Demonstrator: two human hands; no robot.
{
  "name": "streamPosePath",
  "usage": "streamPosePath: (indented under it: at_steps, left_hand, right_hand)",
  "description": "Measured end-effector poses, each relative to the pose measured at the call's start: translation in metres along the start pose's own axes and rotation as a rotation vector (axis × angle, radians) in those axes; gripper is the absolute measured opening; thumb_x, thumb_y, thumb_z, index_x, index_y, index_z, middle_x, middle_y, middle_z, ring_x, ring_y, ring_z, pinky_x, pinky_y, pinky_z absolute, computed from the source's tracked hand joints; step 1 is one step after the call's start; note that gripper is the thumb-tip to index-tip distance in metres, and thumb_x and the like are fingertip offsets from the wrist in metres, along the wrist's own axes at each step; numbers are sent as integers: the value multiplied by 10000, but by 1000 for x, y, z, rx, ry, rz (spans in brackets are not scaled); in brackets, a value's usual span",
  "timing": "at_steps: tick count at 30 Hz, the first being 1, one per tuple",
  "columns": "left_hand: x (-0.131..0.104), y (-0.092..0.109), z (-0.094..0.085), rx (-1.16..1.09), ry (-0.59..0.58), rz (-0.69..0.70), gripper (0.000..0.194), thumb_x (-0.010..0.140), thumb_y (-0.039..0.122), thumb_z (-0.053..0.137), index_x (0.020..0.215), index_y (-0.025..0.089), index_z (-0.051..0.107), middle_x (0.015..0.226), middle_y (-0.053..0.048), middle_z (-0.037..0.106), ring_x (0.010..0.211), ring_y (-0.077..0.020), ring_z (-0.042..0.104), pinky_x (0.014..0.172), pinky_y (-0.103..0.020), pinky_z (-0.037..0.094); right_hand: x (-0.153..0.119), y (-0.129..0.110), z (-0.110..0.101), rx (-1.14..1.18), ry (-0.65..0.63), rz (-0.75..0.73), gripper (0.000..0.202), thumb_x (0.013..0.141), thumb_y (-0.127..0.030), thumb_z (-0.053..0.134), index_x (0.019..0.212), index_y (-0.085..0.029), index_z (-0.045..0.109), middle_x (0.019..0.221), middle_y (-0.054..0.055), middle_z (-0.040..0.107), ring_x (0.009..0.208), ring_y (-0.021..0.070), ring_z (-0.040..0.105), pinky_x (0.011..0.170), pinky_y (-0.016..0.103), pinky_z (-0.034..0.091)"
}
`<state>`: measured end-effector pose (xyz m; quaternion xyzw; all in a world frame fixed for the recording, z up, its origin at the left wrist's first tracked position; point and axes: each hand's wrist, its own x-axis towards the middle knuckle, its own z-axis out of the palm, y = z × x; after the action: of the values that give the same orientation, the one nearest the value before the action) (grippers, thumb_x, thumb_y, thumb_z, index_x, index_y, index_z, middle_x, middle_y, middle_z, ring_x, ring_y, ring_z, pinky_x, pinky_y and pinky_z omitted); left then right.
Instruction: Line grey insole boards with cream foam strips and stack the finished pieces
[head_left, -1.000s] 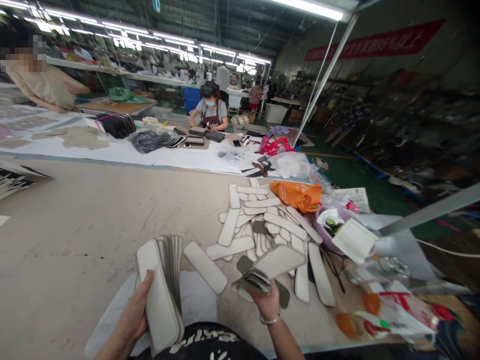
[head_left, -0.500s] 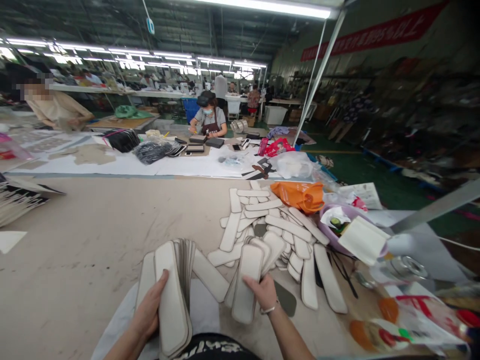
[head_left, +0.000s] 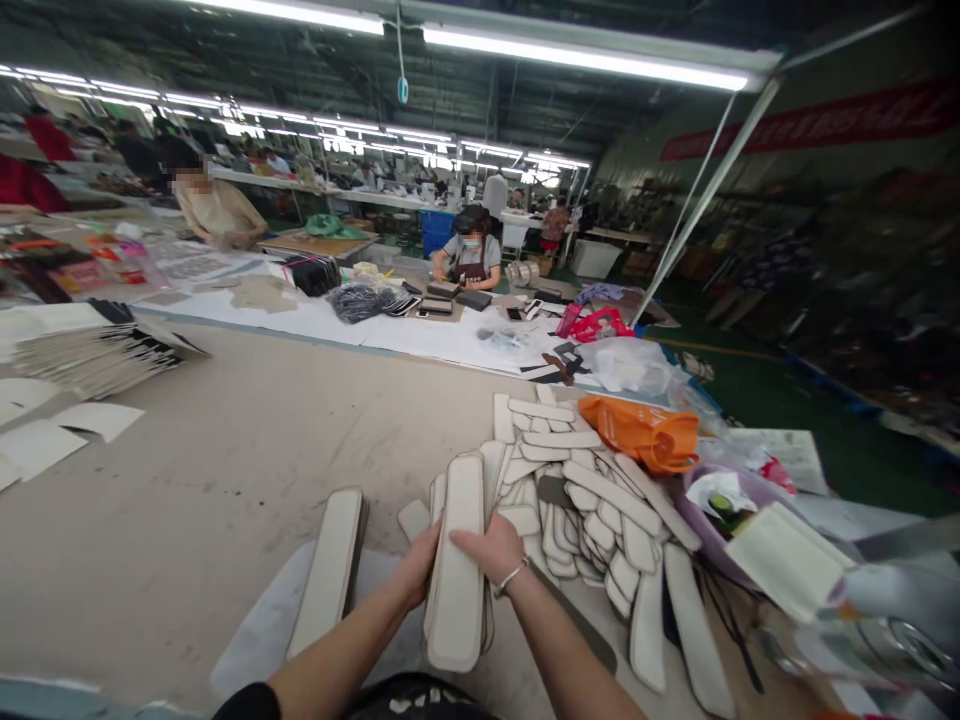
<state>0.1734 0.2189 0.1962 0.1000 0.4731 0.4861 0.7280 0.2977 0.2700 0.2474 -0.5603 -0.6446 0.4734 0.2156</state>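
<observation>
A bundle of long white strips with rounded ends and dark edges (head_left: 460, 590) is held upright between my two hands, close to my body. My left hand (head_left: 420, 562) is closed on its left side, fingers mostly hidden behind it. On the right side my right hand (head_left: 496, 548), with a bracelet at the wrist, grips the bundle, its thumb across the front strip. To the left, a separate stack of such strips (head_left: 330, 565) lies on a pale sheet (head_left: 259, 625), with neither hand on it. Beyond my right hand spreads a loose heap of similar strips (head_left: 600, 510).
An orange bag (head_left: 637, 430) and a purple basin (head_left: 705, 490) border the heap on the right. A clear jar with a metal lid (head_left: 892, 645) stands nearer. Fanned pale sheets (head_left: 97, 350) lie far left. Across the table a co-worker (head_left: 471, 255) sits.
My left hand has let go of the left stack and moved right onto the strips that my right hand holds. My view has turned somewhat left.
</observation>
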Motion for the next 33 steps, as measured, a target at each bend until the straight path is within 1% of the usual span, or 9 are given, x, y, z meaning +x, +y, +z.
streamPosePath:
  at_steps: [4, 7, 13, 16, 19, 22, 24, 28, 33]
  left_hand:
    - [-8, 2, -7, -168, -81, -48, 696, 756, 678, 398, 1123, 106, 549, 884, -156, 696, 817, -268, 660, 688, -355, 535]
    - [-14, 1, -14, -152, -69, -83, 656, 755, 630, 469, 1136, 100, 539, 864, -153, 700, 779, -263, 666, 678, -344, 534]
    - [-13, 4, -29, -144, -144, -40, 577, 778, 535, 524, 1079, 45, 570, 837, -172, 700, 709, -238, 669, 656, -315, 528]
    - [-8, 8, -36, -193, -181, -118, 595, 778, 550, 510, 1084, 43, 563, 808, -163, 703, 668, -230, 668, 648, -323, 530]
    - [-4, 8, -38, -215, -163, -195, 613, 778, 567, 492, 1071, 34, 564, 752, -155, 704, 629, -232, 666, 623, -331, 534]
    - [-2, 7, -36, -212, -128, -226, 618, 779, 568, 489, 1054, 21, 570, 708, -154, 701, 587, -236, 659, 591, -338, 536]
    - [-1, 7, -34, -224, -120, -224, 604, 780, 552, 500, 1065, 24, 567, 712, -151, 703, 579, -236, 659, 585, -339, 537]
    - [0, 10, -36, -281, -183, -248, 604, 774, 539, 523, 1102, 33, 555, 771, -157, 708, 643, -244, 673, 633, -345, 542]
    - [2, 9, -37, -274, -137, -245, 579, 772, 506, 551, 1097, 26, 561, 793, -166, 708, 643, -244, 673, 617, -340, 546]
  right_hand:
    - [-2, -6, 16, -257, -8, 13, 520, 602, -426, 675, 1030, -165, 537, 930, 86, 675, 852, 230, 639, 713, 287, 485]
    - [-6, -11, 23, -416, -47, -26, 531, 717, -560, 543, 1054, -151, 508, 938, 119, 662, 883, 250, 628, 727, 306, 456]
    - [0, -20, 7, -459, -136, -94, 603, 897, -546, 130, 799, -192, 609, 815, 81, 678, 826, 202, 621, 712, 287, 420]
    - [23, -27, -13, -382, 9, -209, 569, 904, -521, 171, 863, -192, 633, 876, 71, 678, 858, 188, 605, 762, 285, 419]
    - [58, -35, -26, -274, 135, -306, 531, 878, -530, 294, 1172, -159, 535, 1184, 94, 583, 1102, 194, 514, 937, 311, 366]
    - [88, -39, -24, -215, 74, -300, 599, 863, -531, 324, 1306, -138, 416, 1361, 93, 427, 1254, 190, 380, 1044, 341, 282]
    - [96, -38, -16, -225, 4, -301, 570, 872, -514, 310, 1276, -140, 460, 1341, 87, 454, 1255, 187, 384, 1055, 348, 275]
    - [83, -30, 10, -360, 112, -316, 492, 911, -446, 252, 1148, -165, 578, 1222, 88, 566, 1248, 218, 388, 1041, 405, 279]
    - [54, -11, 30, -455, 224, -357, 428, 907, -402, 327, 1147, -154, 579, 1307, 89, 492, 1328, 264, 216, 1059, 514, 177]
